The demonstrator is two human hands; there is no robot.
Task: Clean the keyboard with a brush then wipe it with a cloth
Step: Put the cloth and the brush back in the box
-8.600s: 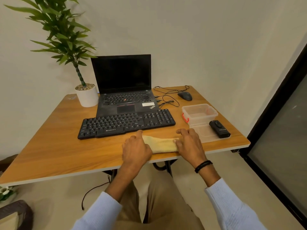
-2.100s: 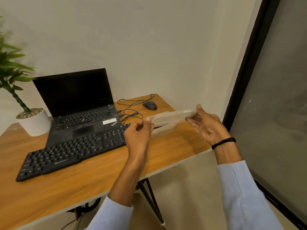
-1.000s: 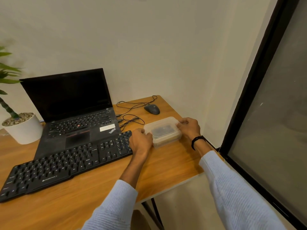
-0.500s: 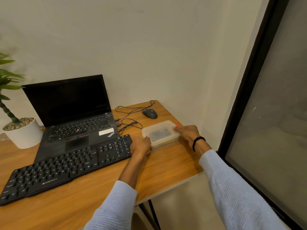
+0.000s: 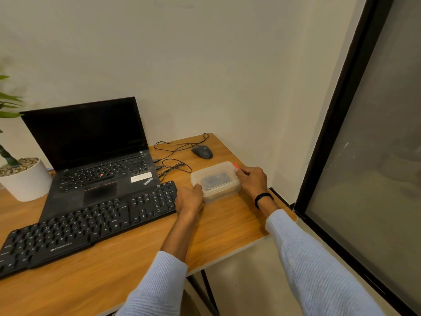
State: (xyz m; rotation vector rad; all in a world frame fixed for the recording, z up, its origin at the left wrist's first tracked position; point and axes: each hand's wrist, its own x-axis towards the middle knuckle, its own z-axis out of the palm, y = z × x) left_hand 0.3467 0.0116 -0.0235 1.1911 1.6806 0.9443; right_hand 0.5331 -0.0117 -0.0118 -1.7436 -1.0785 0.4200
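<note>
Left hand (image 5: 190, 199): grip is curled round the box (image 5: 216, 179) corner.
Right hand (image 5: 251, 179): red clip (image 5: 235, 165) is pinched — at the box's far edge.

8.6 s ago: both hands lay on the folded yellow cloth at the near edge of the table (image 5: 227, 226). The box (image 5: 224, 194) stood open, its lid flat on the table to its right with the black brush (image 5: 215, 179) on top.

2.1 s ago: lid held in the air between both hands.

1.0 s ago: lid down on the box, one hand at each end.

Now: cloth gone from the near edge and not visible. The brush shows as a dark shape through the closed lid. The left hand (image 5: 190, 199) grips the near left corner of the box. The right hand (image 5: 252, 179) had its fingers stretched flat 0.5 s ago; they are now curled, with the tips on the red clip (image 5: 235, 165) at the far right corner.
</note>
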